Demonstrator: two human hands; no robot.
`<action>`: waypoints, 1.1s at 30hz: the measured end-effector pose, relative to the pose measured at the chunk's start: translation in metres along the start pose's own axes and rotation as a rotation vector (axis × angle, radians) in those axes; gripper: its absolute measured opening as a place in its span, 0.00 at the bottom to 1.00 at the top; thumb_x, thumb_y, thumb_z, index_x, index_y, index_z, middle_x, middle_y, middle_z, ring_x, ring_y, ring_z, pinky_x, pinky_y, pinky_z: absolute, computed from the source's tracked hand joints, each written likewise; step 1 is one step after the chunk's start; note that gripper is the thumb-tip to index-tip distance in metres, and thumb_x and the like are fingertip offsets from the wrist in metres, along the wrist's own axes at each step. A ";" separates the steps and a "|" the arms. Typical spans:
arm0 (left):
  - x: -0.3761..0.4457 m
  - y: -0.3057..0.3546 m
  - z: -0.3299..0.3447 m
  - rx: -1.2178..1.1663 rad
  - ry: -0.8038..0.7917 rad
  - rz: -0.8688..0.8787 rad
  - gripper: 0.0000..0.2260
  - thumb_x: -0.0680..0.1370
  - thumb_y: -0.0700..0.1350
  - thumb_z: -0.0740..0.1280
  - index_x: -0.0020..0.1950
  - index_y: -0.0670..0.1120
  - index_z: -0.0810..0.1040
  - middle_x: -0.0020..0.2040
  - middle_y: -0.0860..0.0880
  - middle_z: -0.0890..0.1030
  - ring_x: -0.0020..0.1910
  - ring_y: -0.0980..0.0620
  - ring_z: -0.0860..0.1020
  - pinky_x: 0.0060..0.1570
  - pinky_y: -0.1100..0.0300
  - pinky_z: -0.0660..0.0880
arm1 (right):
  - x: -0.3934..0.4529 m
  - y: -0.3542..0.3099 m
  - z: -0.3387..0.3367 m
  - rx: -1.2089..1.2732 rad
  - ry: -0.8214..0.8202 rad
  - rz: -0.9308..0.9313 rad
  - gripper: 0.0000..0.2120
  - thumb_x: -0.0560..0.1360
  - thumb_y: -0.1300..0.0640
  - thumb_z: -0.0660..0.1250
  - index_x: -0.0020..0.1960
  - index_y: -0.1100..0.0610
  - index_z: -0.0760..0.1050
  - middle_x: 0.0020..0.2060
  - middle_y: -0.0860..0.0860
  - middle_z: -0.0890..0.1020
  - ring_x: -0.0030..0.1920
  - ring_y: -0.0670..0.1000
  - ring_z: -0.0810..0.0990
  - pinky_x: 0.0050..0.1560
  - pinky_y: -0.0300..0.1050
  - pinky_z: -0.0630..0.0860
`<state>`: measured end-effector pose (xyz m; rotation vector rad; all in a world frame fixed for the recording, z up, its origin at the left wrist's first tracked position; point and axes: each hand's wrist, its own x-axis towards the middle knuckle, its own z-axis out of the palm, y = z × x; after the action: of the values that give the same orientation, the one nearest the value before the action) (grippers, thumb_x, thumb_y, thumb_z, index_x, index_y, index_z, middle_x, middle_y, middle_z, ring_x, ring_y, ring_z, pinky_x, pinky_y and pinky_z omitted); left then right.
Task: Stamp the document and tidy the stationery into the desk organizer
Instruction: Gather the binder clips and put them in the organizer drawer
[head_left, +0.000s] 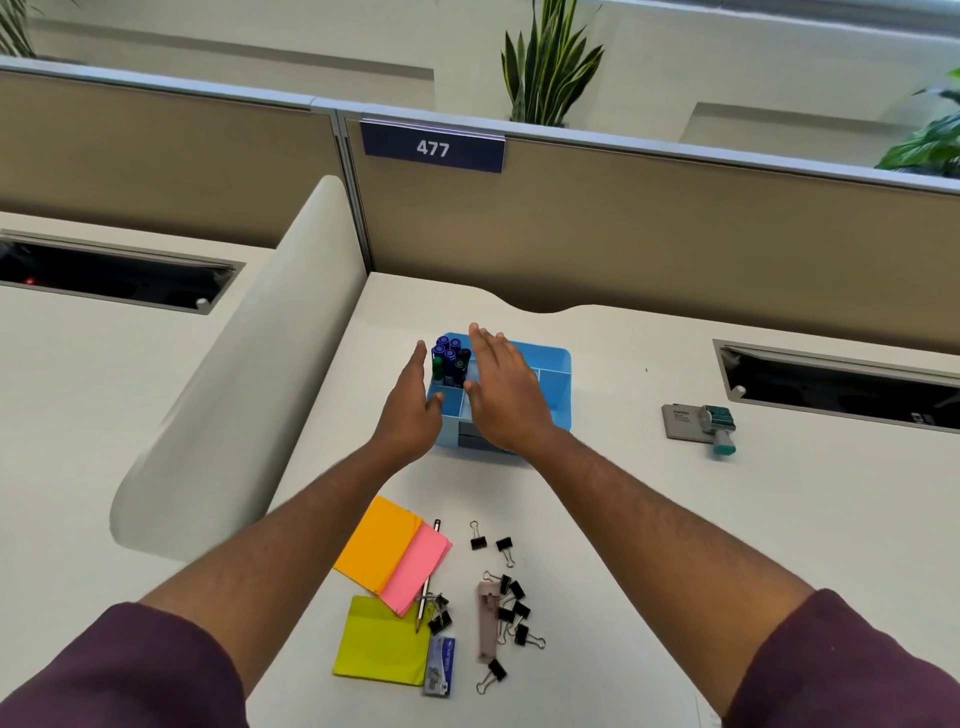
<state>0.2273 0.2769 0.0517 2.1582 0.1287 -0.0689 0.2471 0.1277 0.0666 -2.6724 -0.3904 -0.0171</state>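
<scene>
1. Both hands are flat, fingers straight, holding nothing. Left hand (410, 400) lies at the left wall of the blue desk organizer (556, 384), thumb at its rim; right hand (506, 392) hovers over the middle compartments (contact cannot be confirmed).
2. Organizer sits at mid-desk, with markers (449, 358) upright in its back-left compartment. Judgement: rigid moulded plastic, light, likely to slide on the smooth desk (675, 519); best taken by opposite side walls, kept level so the markers do not tip.
3. Nearer the person: orange, pink and yellow sticky notes (382, 540) overlapping, a pen (427, 582) across them, scattered binder clips (511, 603), a staple box (440, 667).
4. Far right, well apart: stamp (719, 423) lying against a grey ink pad (683, 422).
5. No document in view; stamping judged not yet done.
</scene>
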 end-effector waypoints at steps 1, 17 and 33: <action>-0.001 -0.002 0.000 -0.001 0.009 -0.004 0.33 0.82 0.37 0.63 0.81 0.49 0.49 0.80 0.49 0.57 0.78 0.49 0.61 0.66 0.61 0.66 | -0.003 -0.001 -0.002 0.030 0.068 0.004 0.33 0.82 0.52 0.64 0.82 0.54 0.53 0.79 0.54 0.63 0.79 0.57 0.59 0.76 0.56 0.63; -0.100 -0.050 0.005 0.221 0.004 0.106 0.14 0.77 0.42 0.71 0.62 0.48 0.76 0.53 0.49 0.77 0.50 0.52 0.76 0.54 0.55 0.76 | -0.149 0.011 0.041 0.168 0.053 -0.035 0.05 0.77 0.56 0.68 0.51 0.51 0.80 0.46 0.46 0.80 0.44 0.46 0.77 0.43 0.43 0.75; -0.179 -0.067 0.015 0.498 -0.344 0.168 0.16 0.72 0.56 0.74 0.58 0.56 0.80 0.52 0.53 0.75 0.50 0.56 0.75 0.51 0.61 0.73 | -0.192 0.030 0.054 -0.154 -0.366 -0.173 0.29 0.78 0.63 0.64 0.77 0.47 0.67 0.78 0.45 0.66 0.77 0.54 0.63 0.67 0.53 0.69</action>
<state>0.0417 0.2898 0.0063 2.6029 -0.2986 -0.4088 0.0686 0.0733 -0.0091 -2.7828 -0.7622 0.4100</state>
